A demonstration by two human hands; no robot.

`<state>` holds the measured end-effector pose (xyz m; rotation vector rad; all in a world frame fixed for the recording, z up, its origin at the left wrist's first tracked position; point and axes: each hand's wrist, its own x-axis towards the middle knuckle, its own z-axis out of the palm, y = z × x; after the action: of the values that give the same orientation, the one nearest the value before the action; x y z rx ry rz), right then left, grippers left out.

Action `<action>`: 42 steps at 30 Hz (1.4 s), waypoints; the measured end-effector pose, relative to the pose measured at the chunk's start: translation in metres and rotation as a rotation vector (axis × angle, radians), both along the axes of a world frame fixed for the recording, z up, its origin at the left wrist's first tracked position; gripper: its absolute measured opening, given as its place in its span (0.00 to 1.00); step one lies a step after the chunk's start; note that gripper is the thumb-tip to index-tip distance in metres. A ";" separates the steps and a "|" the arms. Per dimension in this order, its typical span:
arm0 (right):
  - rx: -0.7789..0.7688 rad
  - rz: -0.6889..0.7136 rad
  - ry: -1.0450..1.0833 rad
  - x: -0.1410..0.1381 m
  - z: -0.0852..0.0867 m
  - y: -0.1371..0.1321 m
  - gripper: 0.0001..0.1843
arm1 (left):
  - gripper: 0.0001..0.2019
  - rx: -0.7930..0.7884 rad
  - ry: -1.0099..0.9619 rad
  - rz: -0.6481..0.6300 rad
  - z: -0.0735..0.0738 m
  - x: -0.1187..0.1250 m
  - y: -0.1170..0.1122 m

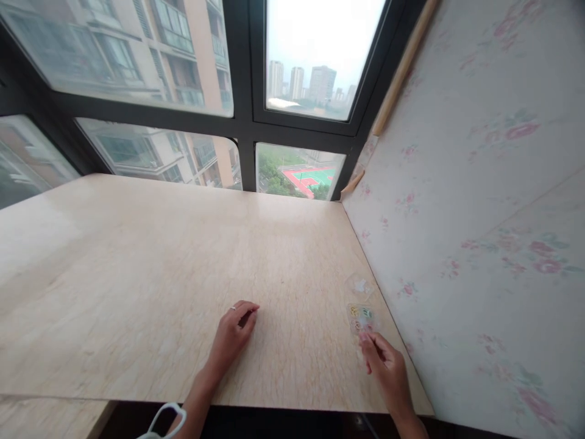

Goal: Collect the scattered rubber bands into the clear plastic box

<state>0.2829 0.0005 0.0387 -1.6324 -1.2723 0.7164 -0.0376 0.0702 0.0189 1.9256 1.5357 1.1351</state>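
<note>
A small clear plastic box (351, 309) lies on the stone-patterned ledge near the wall. Small looped pieces in yellow, green and pink sit in its compartments; they are too small to name surely. My right hand (388, 369) is at the box's near edge, thumb and forefinger pinched together; whatever is between them is hidden. Just beyond the box lies a clear lid-like piece (359, 286) with a whitish patch. My left hand (233, 334), a ring on one finger, rests on the ledge well left of the box. Its thumb and fingertips meet, and anything between them is too small to see.
The pale ledge (183, 262) runs back to dark window frames (247, 128). A flowered wall (479, 244) rises close beside my right hand. Wallpaper peels at the far corner (354, 183). A white loop (169, 414) shows by my left forearm at the front edge.
</note>
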 end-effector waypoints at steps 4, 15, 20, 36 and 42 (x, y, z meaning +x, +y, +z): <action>0.050 0.254 -0.111 -0.037 -0.017 -0.011 0.26 | 0.09 -0.011 -0.008 0.007 -0.001 0.001 -0.002; 0.050 0.358 0.004 -0.058 -0.016 -0.014 0.29 | 0.10 0.000 -0.009 0.015 0.001 0.000 -0.001; 0.021 0.306 0.125 -0.046 -0.005 -0.009 0.30 | 0.11 0.009 0.017 0.006 0.002 -0.002 0.003; -0.030 0.019 -0.452 0.049 0.021 0.143 0.39 | 0.13 0.027 0.083 0.020 -0.002 -0.004 0.008; -0.113 0.096 -0.565 0.046 0.012 0.158 0.43 | 0.14 0.020 0.089 0.030 -0.001 -0.004 0.008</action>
<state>0.3285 0.1581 0.0510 -1.9575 -1.7399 0.3940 -0.0412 0.0783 0.0178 1.9974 1.6106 1.0936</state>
